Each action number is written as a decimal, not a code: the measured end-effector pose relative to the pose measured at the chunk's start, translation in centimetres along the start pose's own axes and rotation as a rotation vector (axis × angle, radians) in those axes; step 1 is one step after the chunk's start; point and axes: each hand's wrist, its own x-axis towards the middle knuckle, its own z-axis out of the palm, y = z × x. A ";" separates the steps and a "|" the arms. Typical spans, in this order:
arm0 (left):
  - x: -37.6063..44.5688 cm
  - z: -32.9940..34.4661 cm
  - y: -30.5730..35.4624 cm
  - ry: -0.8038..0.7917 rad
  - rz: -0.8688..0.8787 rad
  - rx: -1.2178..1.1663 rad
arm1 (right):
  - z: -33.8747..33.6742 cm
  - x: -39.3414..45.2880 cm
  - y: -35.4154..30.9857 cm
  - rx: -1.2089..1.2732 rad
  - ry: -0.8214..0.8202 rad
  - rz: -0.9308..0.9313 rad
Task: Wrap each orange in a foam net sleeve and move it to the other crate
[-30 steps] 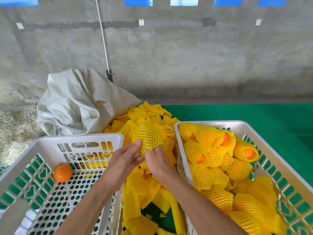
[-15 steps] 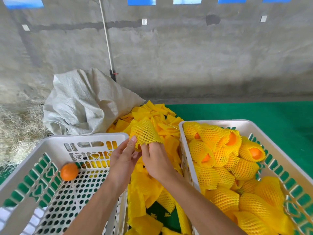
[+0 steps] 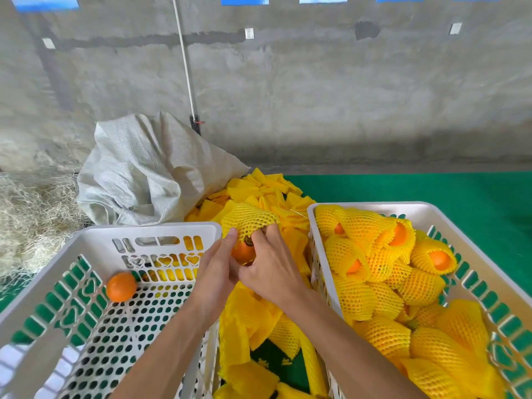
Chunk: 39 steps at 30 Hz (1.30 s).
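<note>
- Since a second ago, both hands have dropped slightly and the orange point(image 3: 243, 251) now shows below the foam net sleeve point(image 3: 249, 221).
- Left hand point(image 3: 214, 272) cradles the fruit; right hand point(image 3: 270, 272) pinches the sleeve's edge, between both crates' far corners.
- Sleeving is underway; next, I judge, tug it down fully, then move it into the right crate point(image 3: 365, 207).
- One bare orange point(image 3: 121, 286) waits at the left crate point(image 3: 149, 230) far edge.

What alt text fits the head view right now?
Both hands, left hand and right hand, hold an orange half inside a yellow foam net sleeve between two white crates. The left crate holds one bare orange; the right crate is full of wrapped ones.
</note>
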 end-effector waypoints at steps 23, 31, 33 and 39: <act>0.2 -1.2 1.5 0.044 -0.096 -0.475 | -1.2 1.0 1.3 0.008 0.385 -0.371; -0.2 -0.4 1.0 -0.052 -0.100 -0.189 | -1.1 0.5 1.4 0.205 0.122 -0.087; -0.2 -0.2 0.7 -0.039 -0.089 -0.140 | -1.3 0.5 1.4 0.173 0.182 -0.104; 0.0 -0.1 0.5 0.009 -0.122 -0.201 | -1.0 0.5 1.6 0.022 0.165 -0.089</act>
